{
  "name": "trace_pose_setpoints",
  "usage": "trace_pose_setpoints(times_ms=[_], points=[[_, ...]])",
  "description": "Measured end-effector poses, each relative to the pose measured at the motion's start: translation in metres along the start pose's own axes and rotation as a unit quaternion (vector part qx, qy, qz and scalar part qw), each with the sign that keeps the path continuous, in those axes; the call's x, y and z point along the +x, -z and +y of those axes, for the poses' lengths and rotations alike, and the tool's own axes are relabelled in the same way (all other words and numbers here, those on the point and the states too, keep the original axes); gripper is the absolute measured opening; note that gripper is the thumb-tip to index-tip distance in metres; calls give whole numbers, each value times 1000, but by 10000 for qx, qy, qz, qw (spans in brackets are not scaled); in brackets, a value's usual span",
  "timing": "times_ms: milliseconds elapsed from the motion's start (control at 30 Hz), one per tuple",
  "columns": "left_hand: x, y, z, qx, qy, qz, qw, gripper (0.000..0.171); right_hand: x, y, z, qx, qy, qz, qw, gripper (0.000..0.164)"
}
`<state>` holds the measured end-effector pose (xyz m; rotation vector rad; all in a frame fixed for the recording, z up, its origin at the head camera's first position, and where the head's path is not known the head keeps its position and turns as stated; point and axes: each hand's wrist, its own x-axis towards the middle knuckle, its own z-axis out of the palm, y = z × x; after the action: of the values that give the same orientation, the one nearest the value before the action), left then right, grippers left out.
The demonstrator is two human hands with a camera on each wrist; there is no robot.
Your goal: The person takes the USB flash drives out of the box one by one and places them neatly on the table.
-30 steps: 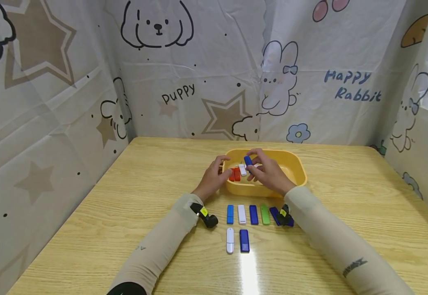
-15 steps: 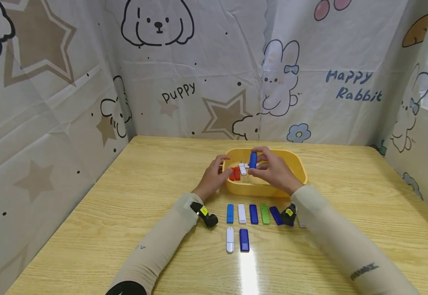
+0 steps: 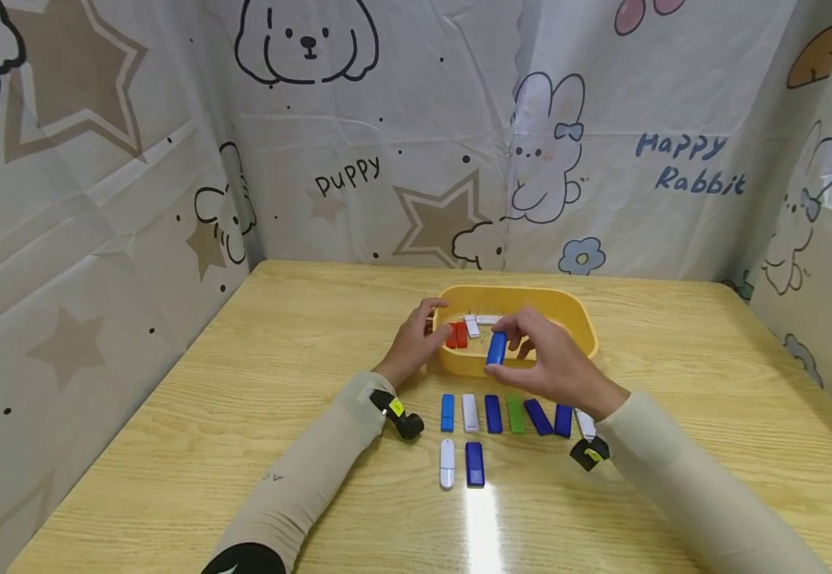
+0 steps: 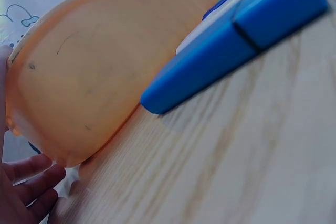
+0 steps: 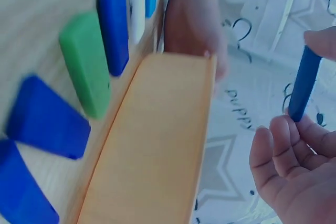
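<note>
A blue USB flash drive (image 3: 496, 348) is pinched upright between the thumb and fingertips of my right hand (image 3: 555, 363), above the front rim of the yellow plastic basket (image 3: 459, 365). My left hand (image 3: 412, 343) holds the basket's left end, its thumb over the rim and its fingers along the outer wall. Inside the basket lie red flash drives (image 3: 462, 335), a small white one (image 3: 472, 326) and a long white piece (image 3: 488, 320), partly hidden. The right wrist view also shows the pinched blue drive (image 5: 304, 83), seen on its narrow side.
In front of the basket runs a row of several flash drives, from light blue (image 3: 448, 413) through green (image 3: 516, 414) to white (image 3: 586, 424). Nearer stand a white drive (image 3: 447, 464) and a dark blue one (image 3: 475, 465). Patterned cloth (image 3: 359, 231) hangs behind the table.
My right hand has brought the blue flash drive from over the basket's inside toward its front rim, nearer to me. The left hand has stayed at the basket's left end.
</note>
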<state>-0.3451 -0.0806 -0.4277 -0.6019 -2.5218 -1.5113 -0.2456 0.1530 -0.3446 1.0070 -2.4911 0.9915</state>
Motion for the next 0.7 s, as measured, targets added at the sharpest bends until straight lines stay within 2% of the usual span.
trace_pose_setpoints(times_ms=[100,333,533,700], points=[[0,1,-1,-16,-10,-27,10000,45,-11,0,-9,-43,94,-174,9998,51],[0,3,1,-39,20,-27,10000,45,-39,-6,-21,-271,224,-863,9957,53],[1,2,0,-33,10,9,10000,44,-54,-16,-24,-390,-37,-1194,9921,51],[1,0,-1,-29,18,-19,10000,43,-60,-22,-27,-592,-330,-1713,9829,51]])
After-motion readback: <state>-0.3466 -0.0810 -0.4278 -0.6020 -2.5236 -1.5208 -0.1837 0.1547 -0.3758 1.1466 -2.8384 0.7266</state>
